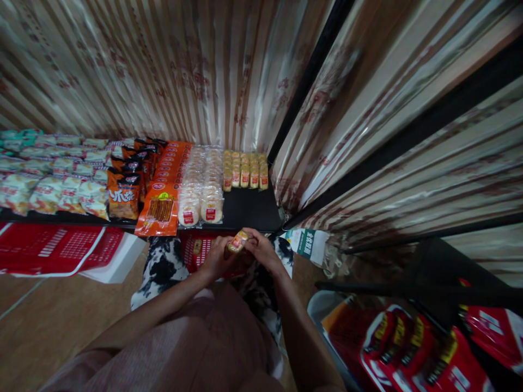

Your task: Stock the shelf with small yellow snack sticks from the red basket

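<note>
Head view, looking down at a low black shelf (249, 209) set against a striped curtain (183, 65).

Both hands meet just below the shelf's front edge. The left hand (215, 260) and the right hand (263, 251) have their fingers curled around 1 small yellow-and-orange wrapped snack packet (239, 241), which sits between them, held from both sides above a red plastic basket (200, 247).

On the shelf, left to right: pale bagged snacks (53, 185), dark orange bags with white lettering (125, 196), flat orange packets of stick snacks (161, 209), clear packs of round white rice crackers (202, 188), and rows of small yellow packets (245, 170) at the back right. The shelf space in front of those yellow packets is bare.

A second flat red basket (57, 247) lies at left. Red bags with yellow labels (408, 343) sit lower right.
</note>
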Demonstrator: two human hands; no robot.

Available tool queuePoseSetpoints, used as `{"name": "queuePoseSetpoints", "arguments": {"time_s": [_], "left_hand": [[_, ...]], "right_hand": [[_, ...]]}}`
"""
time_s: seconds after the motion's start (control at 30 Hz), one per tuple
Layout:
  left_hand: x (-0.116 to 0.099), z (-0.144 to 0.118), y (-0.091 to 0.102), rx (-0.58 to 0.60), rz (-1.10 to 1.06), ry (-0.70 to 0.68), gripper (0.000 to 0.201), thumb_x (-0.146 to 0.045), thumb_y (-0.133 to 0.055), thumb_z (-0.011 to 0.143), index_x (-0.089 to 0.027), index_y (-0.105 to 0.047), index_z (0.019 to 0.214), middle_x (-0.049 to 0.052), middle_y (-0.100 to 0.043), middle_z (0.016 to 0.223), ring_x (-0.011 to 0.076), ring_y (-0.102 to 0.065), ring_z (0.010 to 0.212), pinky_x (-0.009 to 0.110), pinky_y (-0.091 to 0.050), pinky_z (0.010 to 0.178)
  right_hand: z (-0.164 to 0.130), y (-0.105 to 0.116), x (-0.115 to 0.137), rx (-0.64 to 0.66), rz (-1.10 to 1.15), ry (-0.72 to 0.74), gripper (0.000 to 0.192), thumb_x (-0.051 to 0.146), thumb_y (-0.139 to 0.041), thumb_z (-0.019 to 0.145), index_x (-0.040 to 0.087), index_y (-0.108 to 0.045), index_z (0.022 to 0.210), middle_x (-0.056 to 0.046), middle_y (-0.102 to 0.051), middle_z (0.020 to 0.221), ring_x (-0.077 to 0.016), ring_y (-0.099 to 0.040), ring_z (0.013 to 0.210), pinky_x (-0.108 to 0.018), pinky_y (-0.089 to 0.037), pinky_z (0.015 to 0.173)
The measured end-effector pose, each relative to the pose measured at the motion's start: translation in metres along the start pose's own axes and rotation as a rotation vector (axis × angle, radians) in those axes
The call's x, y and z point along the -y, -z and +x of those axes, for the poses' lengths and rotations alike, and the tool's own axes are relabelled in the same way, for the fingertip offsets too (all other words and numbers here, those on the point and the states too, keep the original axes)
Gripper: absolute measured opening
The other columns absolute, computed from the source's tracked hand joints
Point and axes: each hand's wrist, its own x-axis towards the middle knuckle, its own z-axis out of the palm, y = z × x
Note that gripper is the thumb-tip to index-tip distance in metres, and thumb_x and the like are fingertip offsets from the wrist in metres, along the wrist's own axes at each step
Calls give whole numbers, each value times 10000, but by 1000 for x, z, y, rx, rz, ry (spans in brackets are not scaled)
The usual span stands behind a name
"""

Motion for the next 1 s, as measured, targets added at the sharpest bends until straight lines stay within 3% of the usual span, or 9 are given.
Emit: {"name": "queuePoseSetpoints", "arguments": {"time_s": [0.13, 0.3, 0.43, 0.6, 0.77, 1.0], "left_hand": [[-2, 3, 0, 36, -34, 0, 413, -192, -570, 736, -207, -491, 1141, 55, -513, 1037, 196, -503, 989, 320, -421, 855], [-10, 9, -1, 40, -74, 20, 372, -190, -520, 772, -205, -500, 1143, 55, -532, 1022, 182, -523, 957, 313, -429, 848], [-16, 16, -1, -4, -124, 29, 341, -124, -473, 761, -176, -517, 1095, 66, -559, 1020, 172, -532, 938, 307, -432, 844], [-18, 22, -3, -51, -150, 58, 377, -86, -443, 748, -171, -509, 1110, 76, -575, 1054, 166, -548, 941, 307, -442, 847], [-19, 28, -8, -93, -185, 61, 396, -81, -415, 758, -162, -494, 1138, 84, -575, 1029, 165, -563, 918, 326, -458, 851], [-25, 40, -9, -112, -294, -4, 442, -98, -424, 757, -161, -427, 1194, 91, -530, 1061, 141, -581, 858, 300, -500, 791]], "right_hand": [[5, 0, -2, -45, 57, 10, 488, 303, -578, 706, 192, -505, 1176, -5, -632, 771, -125, -588, 672, -227, -476, 614], [13, 1, -5, -145, 174, 80, 656, 297, -615, 655, 212, -408, 1272, -53, -600, 1031, -113, -594, 758, -242, -499, 695], [20, 2, -5, -168, 203, 86, 678, 335, -647, 633, 196, -411, 1252, -56, -619, 989, -139, -610, 826, -295, -499, 785], [27, 3, -4, -172, 210, 78, 502, 367, -655, 641, 174, -517, 1084, -75, -647, 975, -185, -624, 911, -339, -496, 841], [32, 4, 3, -198, 154, 151, 374, 309, -612, 686, 188, -550, 1034, -66, -653, 978, -174, -624, 909, -330, -495, 864], [41, 9, 7, -272, -152, 233, 504, 250, -500, 771, 252, -460, 1274, -38, -624, 982, -150, -609, 852, -274, -531, 740]]}}
